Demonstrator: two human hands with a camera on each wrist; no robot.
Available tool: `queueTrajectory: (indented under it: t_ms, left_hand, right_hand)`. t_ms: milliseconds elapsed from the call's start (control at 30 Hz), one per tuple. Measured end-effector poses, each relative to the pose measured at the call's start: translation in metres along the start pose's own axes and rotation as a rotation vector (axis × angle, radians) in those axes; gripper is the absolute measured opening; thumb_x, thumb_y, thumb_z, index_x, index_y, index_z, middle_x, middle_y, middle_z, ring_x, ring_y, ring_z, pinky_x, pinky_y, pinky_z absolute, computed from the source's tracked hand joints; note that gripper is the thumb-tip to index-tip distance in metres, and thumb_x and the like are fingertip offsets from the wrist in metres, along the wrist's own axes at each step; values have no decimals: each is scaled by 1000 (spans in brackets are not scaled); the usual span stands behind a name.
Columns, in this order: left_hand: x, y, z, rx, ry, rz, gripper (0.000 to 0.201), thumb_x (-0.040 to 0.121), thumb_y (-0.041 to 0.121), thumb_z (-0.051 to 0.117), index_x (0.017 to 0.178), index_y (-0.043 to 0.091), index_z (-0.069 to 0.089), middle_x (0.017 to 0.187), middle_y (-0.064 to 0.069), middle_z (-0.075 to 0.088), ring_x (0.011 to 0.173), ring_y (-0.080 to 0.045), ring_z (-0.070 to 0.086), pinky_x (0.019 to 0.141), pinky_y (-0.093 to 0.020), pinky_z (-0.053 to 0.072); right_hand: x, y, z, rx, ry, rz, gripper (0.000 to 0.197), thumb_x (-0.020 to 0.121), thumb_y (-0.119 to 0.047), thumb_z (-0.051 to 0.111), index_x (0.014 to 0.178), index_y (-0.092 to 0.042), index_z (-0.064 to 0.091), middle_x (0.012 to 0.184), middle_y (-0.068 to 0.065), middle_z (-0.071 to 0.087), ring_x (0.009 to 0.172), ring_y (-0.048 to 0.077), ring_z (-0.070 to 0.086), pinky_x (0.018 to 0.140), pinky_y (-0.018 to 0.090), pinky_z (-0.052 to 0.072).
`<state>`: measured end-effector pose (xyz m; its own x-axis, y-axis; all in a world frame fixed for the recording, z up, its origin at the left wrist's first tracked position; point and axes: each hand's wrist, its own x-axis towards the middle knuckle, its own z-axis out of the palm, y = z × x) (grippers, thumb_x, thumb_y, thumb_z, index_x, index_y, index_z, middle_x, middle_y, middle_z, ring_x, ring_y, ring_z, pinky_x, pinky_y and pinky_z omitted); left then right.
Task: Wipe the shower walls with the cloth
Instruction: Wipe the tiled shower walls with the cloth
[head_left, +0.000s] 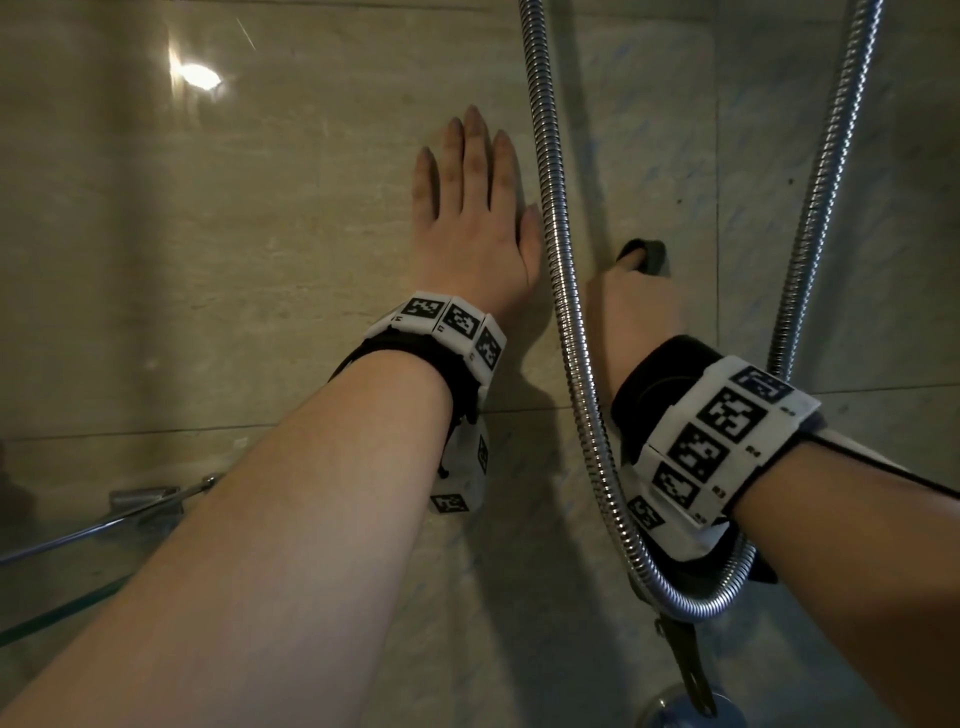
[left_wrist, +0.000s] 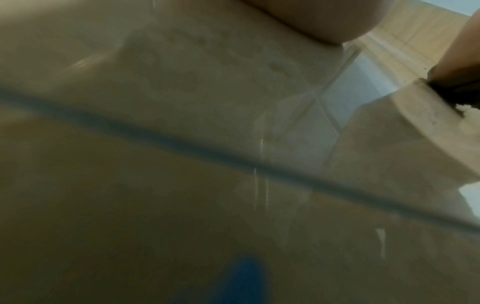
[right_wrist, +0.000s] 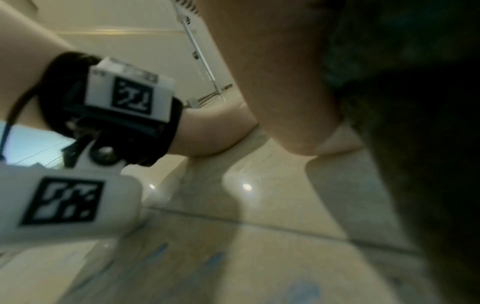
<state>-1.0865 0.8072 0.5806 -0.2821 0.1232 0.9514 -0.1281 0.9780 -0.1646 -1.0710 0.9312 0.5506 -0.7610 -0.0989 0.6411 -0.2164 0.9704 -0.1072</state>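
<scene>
The right hand (head_left: 641, 306) presses the dark cloth (head_left: 649, 255) on the shower wall (head_left: 311, 218) — just right of the hose (head_left: 558, 260). The left hand (head_left: 475, 208) lies flat, fingers straight, holding nothing — left of the hose.

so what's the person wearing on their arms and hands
Both forearms are bare, with no sleeves or gloves. The left hand and right hand each sit beyond a black wrist strap carrying white blocks printed with black square tag patterns. A thin black cable runs back from the right wrist.
</scene>
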Motion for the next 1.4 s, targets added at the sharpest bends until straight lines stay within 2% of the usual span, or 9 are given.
queueTrajectory:
  t_ms: [167, 300, 500, 667, 800, 933, 1000, 1100, 1400]
  left_hand:
    - [0, 0, 2, -1, 0, 0, 63, 99, 38, 14, 152, 6, 4, 159, -17, -4, 147, -30, -6, 117, -46, -8]
    - [1, 0, 2, 2, 1, 4, 63, 98, 39, 12, 152, 6, 3, 159, -18, -4, 147, -30, -6, 117, -46, -9]
    - [-1, 1, 1, -17, 14, -5, 71, 91, 42, 0, 153, 7, 7, 159, -16, -1, 147, -29, -4, 115, -43, -11]
    - [-1, 1, 1, -7, 13, -12, 72, 90, 42, -1, 153, 7, 6, 159, -16, -1, 147, -29, -4, 115, -44, -10]
    - [0, 1, 1, -20, 18, -6, 73, 89, 42, -1, 152, 5, 10, 158, -19, 3, 147, -31, 0, 117, -46, -6]
    - [0, 1, 2, -24, 30, -4, 70, 91, 39, 6, 151, 4, 11, 158, -20, 6, 147, -32, 4, 118, -48, -2]
    - [0, 1, 1, -16, 29, -6, 70, 91, 40, 6, 151, 4, 11, 158, -19, 6, 147, -31, 3, 117, -47, -3]
    - [-1, 1, 0, -18, 14, -8, 73, 89, 42, -1, 152, 6, 9, 159, -17, 2, 147, -29, -1, 116, -44, -9]
    - [0, 0, 0, 3, -15, -7, 65, 101, 43, 16, 152, 9, -2, 159, -15, -11, 146, -26, -13, 113, -41, -18]
  right_hand:
    - [-2, 6, -1, 26, 63, -17, 72, 97, -8, 44, 146, 10, -6, 116, 20, 59, 96, 32, 61, 68, 35, 40]
    - [16, 20, -6, 29, 79, -4, 87, 91, -15, 55, 149, 2, -7, 104, 15, 62, 74, 26, 52, 64, 37, 40]
    - [30, 34, -19, 34, 61, 104, 94, 90, -20, 58, 149, -5, -14, 110, 21, 61, 95, 36, 61, 65, 38, 42]
    - [21, 30, -21, 22, 38, 154, 85, 93, -17, 54, 147, 8, -7, 137, 23, 45, 116, 34, 53, 87, 39, 44]
    - [17, 23, -11, 5, 0, 127, 68, 96, -11, 46, 143, 17, 6, 137, 23, 45, 112, 33, 56, 75, 36, 43]
    - [9, 20, -13, 19, -12, 81, 53, 94, -9, 46, 137, 15, 27, 126, 22, 54, 109, 33, 58, 74, 36, 42]
    - [9, 21, -14, 14, 6, 66, 63, 94, -11, 47, 142, 14, 15, 131, 24, 49, 108, 32, 58, 73, 35, 40]
    - [18, 26, -17, 78, 54, 82, 85, 90, -16, 54, 148, 7, -4, 119, 18, 58, 100, 31, 60, 68, 35, 38]
    - [45, 41, -31, 80, 120, 174, 92, 88, -12, 54, 150, -8, -13, 126, 25, 54, 114, 41, 54, 87, 44, 46]
